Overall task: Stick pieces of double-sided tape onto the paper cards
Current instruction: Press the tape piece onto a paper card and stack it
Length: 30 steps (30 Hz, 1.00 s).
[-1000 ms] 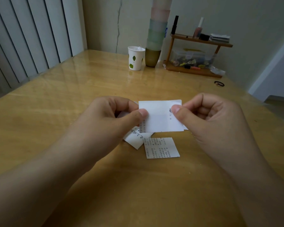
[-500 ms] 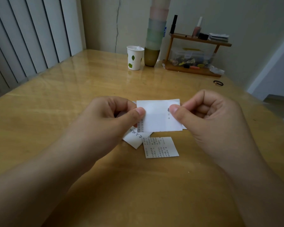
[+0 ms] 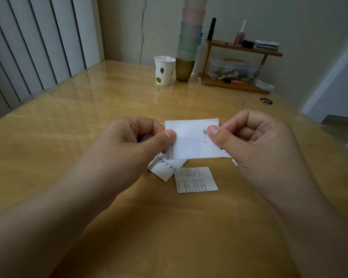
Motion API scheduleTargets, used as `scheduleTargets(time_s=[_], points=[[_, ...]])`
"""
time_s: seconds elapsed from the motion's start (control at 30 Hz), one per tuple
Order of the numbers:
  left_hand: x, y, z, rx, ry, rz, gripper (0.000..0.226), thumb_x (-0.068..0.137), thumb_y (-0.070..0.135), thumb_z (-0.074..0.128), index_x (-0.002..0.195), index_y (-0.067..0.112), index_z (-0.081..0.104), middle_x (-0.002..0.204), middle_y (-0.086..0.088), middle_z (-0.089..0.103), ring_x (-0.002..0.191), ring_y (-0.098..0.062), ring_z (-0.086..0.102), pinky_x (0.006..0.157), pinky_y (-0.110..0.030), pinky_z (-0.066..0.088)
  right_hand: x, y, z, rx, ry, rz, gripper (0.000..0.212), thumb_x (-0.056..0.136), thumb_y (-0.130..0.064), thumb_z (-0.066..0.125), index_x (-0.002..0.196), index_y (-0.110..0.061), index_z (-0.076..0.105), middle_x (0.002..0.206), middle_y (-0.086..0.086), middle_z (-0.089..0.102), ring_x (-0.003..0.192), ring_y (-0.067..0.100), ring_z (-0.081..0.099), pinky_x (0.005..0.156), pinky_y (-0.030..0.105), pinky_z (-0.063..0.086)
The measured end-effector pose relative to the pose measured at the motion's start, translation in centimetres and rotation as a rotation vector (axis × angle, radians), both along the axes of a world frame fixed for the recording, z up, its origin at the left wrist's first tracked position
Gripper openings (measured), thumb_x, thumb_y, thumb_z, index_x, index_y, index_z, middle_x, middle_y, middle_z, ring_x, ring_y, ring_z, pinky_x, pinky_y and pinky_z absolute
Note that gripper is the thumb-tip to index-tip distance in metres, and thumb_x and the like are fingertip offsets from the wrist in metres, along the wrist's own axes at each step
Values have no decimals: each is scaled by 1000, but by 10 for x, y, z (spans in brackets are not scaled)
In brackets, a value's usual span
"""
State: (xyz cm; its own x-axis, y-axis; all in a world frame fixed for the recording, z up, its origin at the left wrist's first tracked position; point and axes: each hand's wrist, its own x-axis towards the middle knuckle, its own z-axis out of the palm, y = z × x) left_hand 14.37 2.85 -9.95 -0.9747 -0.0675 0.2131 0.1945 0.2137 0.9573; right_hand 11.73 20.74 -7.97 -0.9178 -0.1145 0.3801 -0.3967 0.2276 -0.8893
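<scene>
A white paper card (image 3: 191, 140) with a little print is held upright above the table. My left hand (image 3: 133, 143) pinches its left edge between thumb and fingers. My right hand (image 3: 255, 143) pinches its right edge the same way. Below them two more printed paper cards lie flat on the wooden table (image 3: 88, 121): one squarish card (image 3: 196, 179) and one tilted card (image 3: 165, 167), partly under my left hand. A further scrap (image 3: 226, 154) peeks out beside my right hand. No tape is visible.
At the back stand a white paper cup with green leaves (image 3: 164, 70), a tall stack of pastel cups (image 3: 188, 47) and a small wooden shelf (image 3: 239, 67) holding bottles and a clear box. A black hair tie (image 3: 266, 101) lies at the right.
Both hands and the held card stay almost still; the card sits slightly higher in view, with the grip unchanged.
</scene>
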Motion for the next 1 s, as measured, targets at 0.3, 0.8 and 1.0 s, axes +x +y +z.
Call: scheduleTargets(time_s=[0.3, 0.8, 1.0], points=[[-1, -1, 7, 109, -109, -13, 36, 82, 26, 66, 49, 17, 59, 46, 3, 40, 45, -11, 32, 42, -17, 28, -5, 9, 1, 372, 311, 43, 30, 77, -18, 76, 94, -42, 66, 107, -19, 47, 99, -5, 49, 84, 8, 38], [1, -2, 8, 189, 65, -66, 24, 64, 40, 67, 58, 16, 65, 49, 7, 45, 47, -13, 28, 46, -21, 26, -1, 3, 3, -76, -151, 154, 10, 81, -16, 66, 70, -16, 67, 60, 0, 69, 51, 2, 56, 54, 12, 47], [1, 0, 5, 152, 83, -7, 17, 66, 34, 69, 57, 20, 67, 51, 2, 48, 46, -6, 38, 44, -16, 30, 3, -2, 2, -83, -169, 224, 6, 78, -21, 67, 80, -16, 70, 77, 0, 74, 62, 1, 62, 60, 13, 48]])
